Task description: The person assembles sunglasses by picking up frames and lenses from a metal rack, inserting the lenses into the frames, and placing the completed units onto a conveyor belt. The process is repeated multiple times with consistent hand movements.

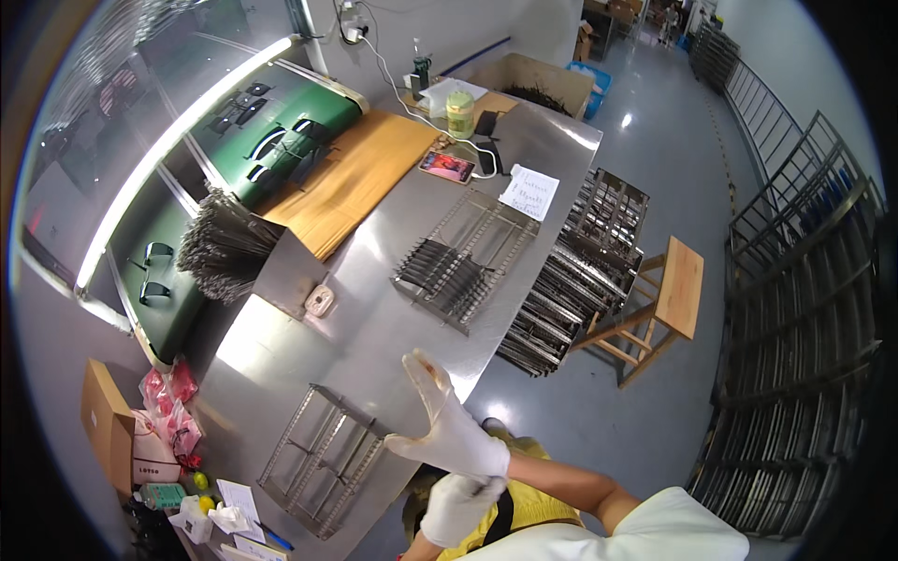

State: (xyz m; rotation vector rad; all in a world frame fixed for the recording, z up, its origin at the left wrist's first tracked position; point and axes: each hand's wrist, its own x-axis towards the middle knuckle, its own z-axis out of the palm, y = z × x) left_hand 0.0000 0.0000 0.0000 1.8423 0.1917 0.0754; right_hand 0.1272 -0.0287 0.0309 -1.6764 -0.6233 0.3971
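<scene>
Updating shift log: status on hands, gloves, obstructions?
White-gloved left hand at right white glove's cuff, grip unclear. Right hand open, holding nothing. Silver rectangular metal rack nearby; contact unclear.

Gloved hands (pixel 456 436) touching nr metal rack (pixel 324 460) on tbl (pixel 360 341).

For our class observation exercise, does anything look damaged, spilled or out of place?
On the right hand, the white glove shows brownish patches near the fingertips, odd against its pale fabric; stain or wear, I can't tell.
</scene>
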